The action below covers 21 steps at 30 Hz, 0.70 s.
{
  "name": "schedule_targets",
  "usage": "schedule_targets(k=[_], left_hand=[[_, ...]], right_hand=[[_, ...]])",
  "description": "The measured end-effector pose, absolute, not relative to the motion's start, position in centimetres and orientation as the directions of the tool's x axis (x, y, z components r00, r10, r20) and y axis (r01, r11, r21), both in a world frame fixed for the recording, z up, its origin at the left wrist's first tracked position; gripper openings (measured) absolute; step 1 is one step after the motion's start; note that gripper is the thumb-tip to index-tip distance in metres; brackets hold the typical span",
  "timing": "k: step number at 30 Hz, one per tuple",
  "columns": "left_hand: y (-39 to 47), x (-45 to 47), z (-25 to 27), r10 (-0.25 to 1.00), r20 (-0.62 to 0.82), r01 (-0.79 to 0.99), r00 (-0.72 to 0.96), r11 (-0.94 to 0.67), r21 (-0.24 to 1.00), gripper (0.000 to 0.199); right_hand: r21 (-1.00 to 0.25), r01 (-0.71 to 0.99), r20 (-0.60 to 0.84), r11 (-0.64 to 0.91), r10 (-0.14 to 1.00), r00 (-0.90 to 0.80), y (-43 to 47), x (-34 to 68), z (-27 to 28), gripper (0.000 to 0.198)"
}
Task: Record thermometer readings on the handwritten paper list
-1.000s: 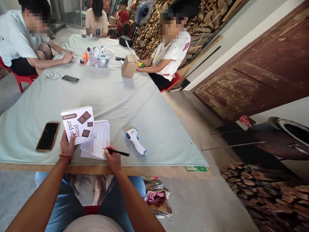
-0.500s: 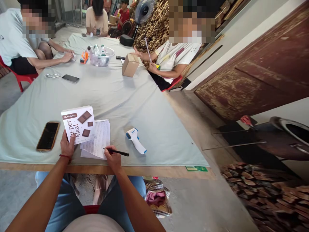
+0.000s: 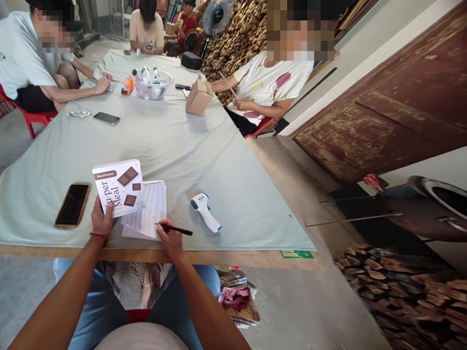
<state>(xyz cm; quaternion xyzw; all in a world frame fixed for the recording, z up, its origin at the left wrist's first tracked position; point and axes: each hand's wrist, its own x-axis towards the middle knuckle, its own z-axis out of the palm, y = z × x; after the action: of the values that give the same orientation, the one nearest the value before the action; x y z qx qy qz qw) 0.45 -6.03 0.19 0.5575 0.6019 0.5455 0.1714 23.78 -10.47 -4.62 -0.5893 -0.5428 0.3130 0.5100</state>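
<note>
My left hand (image 3: 101, 217) grips the lower left corner of a white box (image 3: 119, 189) printed with brown chocolate squares, its front tilted up toward me. Under and beside the box lie sheets of paper (image 3: 151, 209) covered in small writing. My right hand (image 3: 170, 239) is closed around a black pen (image 3: 179, 228), whose tip is at the right part of the sheets. A phone (image 3: 72, 205) in an orange-brown case rests left of my left hand. To the right of the pen is a white and blue infrared thermometer (image 3: 205, 212).
A pale cloth covers the table (image 3: 248, 214). Farther back are another phone (image 3: 107, 118), a plastic basin (image 3: 164, 87) holding bottles, an orange tape dispenser (image 3: 127, 86) and a cardboard box (image 3: 199, 97). People sit along both sides and the far end. Split firewood (image 3: 401, 291) lies at right.
The person at right has leaned back and lowered the measuring tape; the cardboard box has shifted slightly. My pen has tilted a little, while my left hand and the white box stay put.
</note>
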Motion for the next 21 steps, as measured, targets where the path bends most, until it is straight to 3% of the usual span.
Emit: schedule_targets(k=[21], left_hand=[[-6.09,0.58,0.41,0.864,0.389,0.474,-0.321,-0.209,0.855,0.053]], right_hand=[[-0.880,0.444,0.273,0.171,0.946,0.177,-10.36,23.81,-4.86,0.017]])
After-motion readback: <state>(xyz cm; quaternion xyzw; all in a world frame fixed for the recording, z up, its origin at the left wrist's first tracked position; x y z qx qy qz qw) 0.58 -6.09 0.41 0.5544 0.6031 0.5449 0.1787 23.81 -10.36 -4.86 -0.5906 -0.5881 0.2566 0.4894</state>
